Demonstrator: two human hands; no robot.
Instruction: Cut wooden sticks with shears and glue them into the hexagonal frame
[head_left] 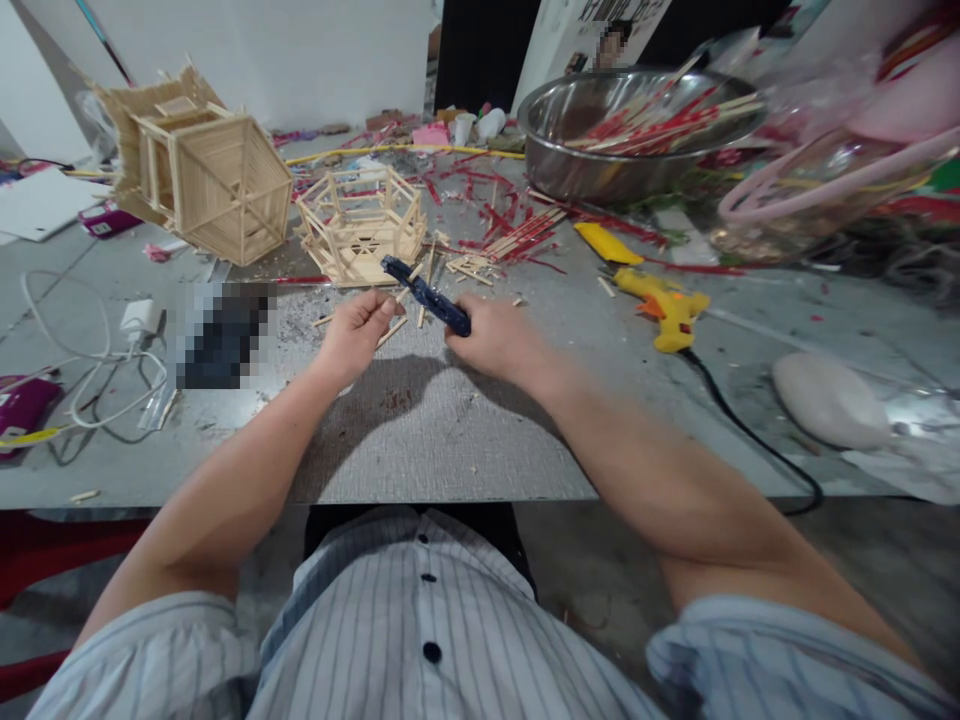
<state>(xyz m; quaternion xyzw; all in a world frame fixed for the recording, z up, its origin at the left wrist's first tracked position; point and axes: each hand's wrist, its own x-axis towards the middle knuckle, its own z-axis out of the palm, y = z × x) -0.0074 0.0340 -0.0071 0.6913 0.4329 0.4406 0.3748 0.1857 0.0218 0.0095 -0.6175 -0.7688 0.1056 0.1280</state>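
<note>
My right hand is closed around a pair of dark blue pliers, whose head points up and to the left. Between the thumb and fingertips of my left hand is a thin wooden stick, its far end by the pliers. Whether the jaws touch the stick I cannot tell. Just beyond both hands stands an open six-sided frame of wooden sticks. Short cut sticks lie scattered to its right, and a few more are under my left hand.
A larger stick-built lantern shape lies at back left. Behind to the right are a steel basin of red-wrapped sticks and red scraps. A yellow glue gun trails a black cord. A blurred-out phone-like object and white cable lie left.
</note>
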